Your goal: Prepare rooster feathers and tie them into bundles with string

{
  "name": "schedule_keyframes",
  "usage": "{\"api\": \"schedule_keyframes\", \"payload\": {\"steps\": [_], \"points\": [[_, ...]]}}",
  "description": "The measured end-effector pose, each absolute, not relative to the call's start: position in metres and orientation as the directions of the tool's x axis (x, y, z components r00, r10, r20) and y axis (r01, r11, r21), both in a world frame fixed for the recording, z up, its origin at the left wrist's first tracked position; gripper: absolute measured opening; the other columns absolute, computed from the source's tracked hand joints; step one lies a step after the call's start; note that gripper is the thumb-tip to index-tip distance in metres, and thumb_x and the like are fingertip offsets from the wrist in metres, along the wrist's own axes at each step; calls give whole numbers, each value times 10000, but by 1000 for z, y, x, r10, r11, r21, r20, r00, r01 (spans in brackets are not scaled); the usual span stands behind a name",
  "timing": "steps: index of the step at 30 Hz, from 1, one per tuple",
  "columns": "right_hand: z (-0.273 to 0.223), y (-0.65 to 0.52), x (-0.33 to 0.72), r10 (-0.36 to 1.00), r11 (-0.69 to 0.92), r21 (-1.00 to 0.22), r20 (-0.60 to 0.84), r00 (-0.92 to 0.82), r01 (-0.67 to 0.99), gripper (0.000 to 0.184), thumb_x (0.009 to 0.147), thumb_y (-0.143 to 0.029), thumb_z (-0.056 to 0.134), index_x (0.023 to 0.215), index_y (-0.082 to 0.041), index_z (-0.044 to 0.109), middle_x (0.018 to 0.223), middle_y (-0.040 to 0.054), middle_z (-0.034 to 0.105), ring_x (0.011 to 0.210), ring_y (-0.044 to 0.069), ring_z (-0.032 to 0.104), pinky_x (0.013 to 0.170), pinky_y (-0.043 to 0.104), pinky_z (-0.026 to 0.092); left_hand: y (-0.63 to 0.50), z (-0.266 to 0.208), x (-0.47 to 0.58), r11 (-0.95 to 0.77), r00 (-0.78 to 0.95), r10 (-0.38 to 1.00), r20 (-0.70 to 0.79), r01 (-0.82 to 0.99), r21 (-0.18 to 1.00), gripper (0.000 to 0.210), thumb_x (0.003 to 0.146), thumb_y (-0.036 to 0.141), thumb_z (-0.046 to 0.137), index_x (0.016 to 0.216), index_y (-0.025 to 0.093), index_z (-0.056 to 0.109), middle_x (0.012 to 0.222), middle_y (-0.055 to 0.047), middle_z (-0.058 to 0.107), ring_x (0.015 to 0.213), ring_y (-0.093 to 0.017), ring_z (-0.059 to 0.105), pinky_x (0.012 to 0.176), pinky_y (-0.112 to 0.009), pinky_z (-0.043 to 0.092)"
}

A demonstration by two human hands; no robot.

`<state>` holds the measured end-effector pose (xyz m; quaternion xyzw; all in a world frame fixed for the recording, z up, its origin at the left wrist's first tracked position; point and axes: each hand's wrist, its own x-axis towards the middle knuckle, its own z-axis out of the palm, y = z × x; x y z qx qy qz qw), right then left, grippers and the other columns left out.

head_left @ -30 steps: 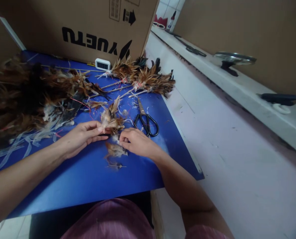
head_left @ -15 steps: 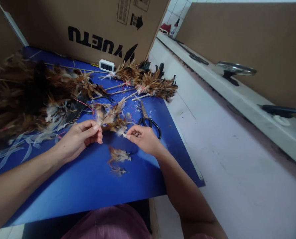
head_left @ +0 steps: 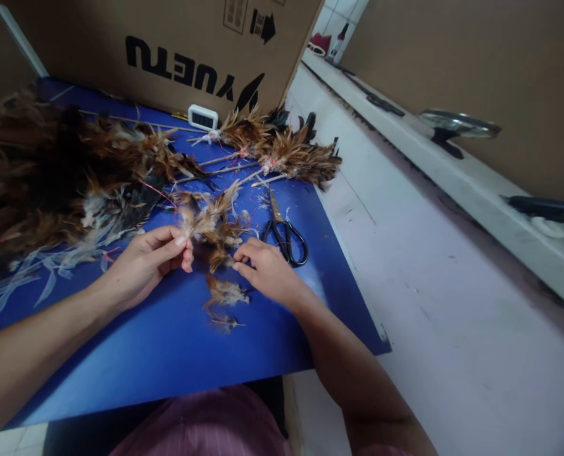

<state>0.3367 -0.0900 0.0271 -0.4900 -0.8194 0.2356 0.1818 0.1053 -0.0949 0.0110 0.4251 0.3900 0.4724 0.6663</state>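
Observation:
My left hand (head_left: 156, 261) pinches the base of a small bunch of brown and whitish feathers (head_left: 208, 218) between thumb and fingers. A red thread (head_left: 158, 193) runs off behind that bunch. To the right, the fingertips of my right hand (head_left: 269, 271) are closed on the pale end of a brown feather (head_left: 219, 258), whose tip points toward the left hand. Loose fluffy feathers (head_left: 227, 292) lie on the blue table surface (head_left: 168, 354) just below the right hand. Black-handled scissors (head_left: 284, 239) rest right behind it, blades pointing away.
A large pile of brown and black feathers (head_left: 35, 183) covers the left side. Feather bundles on sticks (head_left: 305, 155) lie at the back right. A small white digital device (head_left: 203, 118) stands before the cardboard box (head_left: 168, 25). A white wall (head_left: 405, 266) borders the right edge.
My right hand has moved slightly left and toward me, bringing the feather nearer the loose ones. The left hand keeps its pinch on the bunch almost in place.

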Motion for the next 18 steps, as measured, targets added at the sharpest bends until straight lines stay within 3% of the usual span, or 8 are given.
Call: {"api": "schedule_keyframes", "payload": {"steps": [3, 9, 14, 18], "points": [[28, -90, 336, 882, 426, -558, 83, -463, 712, 85, 832, -109, 552, 787, -163, 601, 833, 21, 585, 734, 110, 530, 701, 251, 400, -96, 12, 105, 180, 248, 963, -104, -306, 935, 206, 734, 323, 750, 701, 157, 632, 624, -4, 617, 573, -103, 585, 587, -200, 480], [31, -92, 334, 902, 409, -668, 191, -388, 622, 51, 842, -168, 569, 823, -183, 614, 774, -3, 634, 703, 106, 568, 680, 232, 424, -101, 11, 109, 112, 265, 963, -41, -258, 960, 144, 800, 282, 692, 725, 168, 646, 694, 4, 624, 630, -106, 615, 662, -218, 484], [26, -98, 323, 859, 504, -638, 298, -416, 582, 89, 842, -153, 555, 809, -181, 633, 852, 34, 675, 788, 132, 611, 750, 258, 467, -104, 8, 112, -58, 391, 920, 34, 49, 997, 228, 846, 342, 620, 724, 169, 704, 829, -72, 666, 809, -169, 637, 757, -275, 500], [19, -101, 314, 819, 573, -597, 380, -430, 562, 118, 826, -149, 542, 731, -173, 608, 869, 59, 681, 806, 143, 622, 757, 258, 479, -101, 10, 113, -143, 415, 909, 36, 230, 963, 241, 855, 369, 584, 759, 177, 694, 765, -46, 678, 738, -157, 625, 736, -269, 467]]}}
